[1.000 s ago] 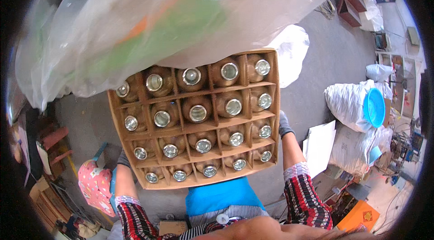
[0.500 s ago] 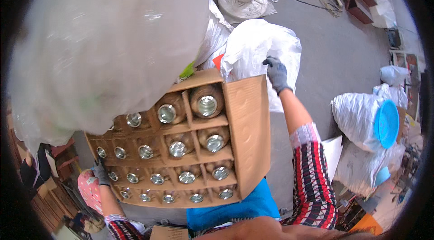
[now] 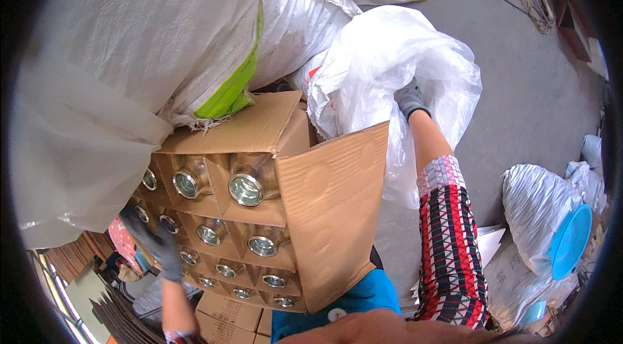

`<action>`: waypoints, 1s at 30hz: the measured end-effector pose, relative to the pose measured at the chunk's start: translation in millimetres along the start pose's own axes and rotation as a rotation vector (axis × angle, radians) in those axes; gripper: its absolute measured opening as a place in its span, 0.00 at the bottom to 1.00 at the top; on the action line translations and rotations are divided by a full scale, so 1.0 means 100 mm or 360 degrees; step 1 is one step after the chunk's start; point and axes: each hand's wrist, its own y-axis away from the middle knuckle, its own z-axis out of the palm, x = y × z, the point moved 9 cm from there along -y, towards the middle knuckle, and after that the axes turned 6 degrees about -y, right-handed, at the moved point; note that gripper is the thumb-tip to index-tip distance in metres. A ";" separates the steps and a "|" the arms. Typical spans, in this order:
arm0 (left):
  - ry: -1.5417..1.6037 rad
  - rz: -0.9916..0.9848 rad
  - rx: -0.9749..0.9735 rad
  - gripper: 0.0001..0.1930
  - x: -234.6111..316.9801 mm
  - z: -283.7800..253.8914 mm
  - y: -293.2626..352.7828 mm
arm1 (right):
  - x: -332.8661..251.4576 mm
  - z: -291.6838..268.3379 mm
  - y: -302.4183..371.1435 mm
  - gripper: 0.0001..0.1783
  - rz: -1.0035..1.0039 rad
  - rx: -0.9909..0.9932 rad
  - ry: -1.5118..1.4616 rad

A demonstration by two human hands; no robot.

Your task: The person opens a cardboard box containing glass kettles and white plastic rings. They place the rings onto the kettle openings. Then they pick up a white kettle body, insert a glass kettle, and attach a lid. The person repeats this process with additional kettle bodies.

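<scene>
An open cardboard box (image 3: pixel 337 208) full of glass jars (image 3: pixel 246 189) stands before me, its brown dividers between the jars and one flap folded out to the right. My left hand (image 3: pixel 156 240), in a dark grey glove, is at the left side of the box beside the jars. Its fingers look spread and hold nothing, though motion blurs them a little. On the right, my right hand (image 3: pixel 411 99), also gloved, reaches into a crumpled clear plastic bag (image 3: pixel 448 71). Plastic folds hide its fingertips.
Large white sacks (image 3: pixel 295 26), one with a green strip (image 3: pixel 233 88), bulge over the box's far left. Right of me are a silvery sack (image 3: pixel 538 208) and a blue basin (image 3: pixel 571 242). Closed cartons (image 3: pixel 227 315) lie below; a coiled cable (image 3: pixel 535 3) rests on the floor.
My right hand has gone from the outside of the plastic bag into its folds. My left hand has shifted at the box's left side. The view has moved, showing more of the sacks.
</scene>
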 end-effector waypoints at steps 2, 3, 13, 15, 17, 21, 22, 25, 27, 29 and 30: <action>0.0183 0.0807 -0.0589 0.31 1.89 -0.09 0.19 | 0.07 0.31 -0.10 0.41 -0.0003 -0.0084 0.0162; 0.0277 0.1367 -0.0780 0.30 2.67 -0.17 0.33 | -0.02 0.44 -0.05 0.40 -0.0055 -0.0121 0.0203; -0.0394 0.2147 -0.1310 0.25 3.54 0.61 0.98 | -0.69 0.41 -0.09 0.36 -0.0096 -0.0040 0.0134; -0.0110 0.2292 -0.1323 0.24 3.61 0.54 1.05 | -0.42 0.55 -0.44 0.38 -0.0307 0.0411 -0.0047; 0.0157 0.2292 -0.1315 0.21 3.64 0.49 0.94 | 0.03 0.78 -0.89 0.36 -0.0483 0.0769 -0.0126; 0.0324 0.2278 -0.0849 0.17 3.50 0.46 1.12 | -0.43 0.62 -0.37 0.27 -0.0670 0.0447 -0.0036; 0.0387 0.2230 -0.0789 0.16 3.53 0.43 1.08 | -0.47 0.37 -0.11 0.24 -0.0679 0.0425 0.0039; 0.0427 0.2106 -0.0763 0.18 3.59 0.38 0.94 | -0.22 -0.17 0.25 0.27 -0.0532 0.0585 -0.0109; 0.0328 0.2090 -0.0949 0.18 3.67 0.39 0.87 | 0.08 -0.42 0.29 0.27 -0.0646 0.0541 -0.0154; 0.0321 0.2002 -0.0932 0.18 3.59 0.50 0.97 | 0.08 -0.68 0.53 0.26 -0.0799 0.0574 -0.0312; 0.0308 0.1938 -0.0985 0.17 3.59 0.51 0.94 | 0.05 -0.78 0.78 0.26 -0.0869 0.0635 -0.0446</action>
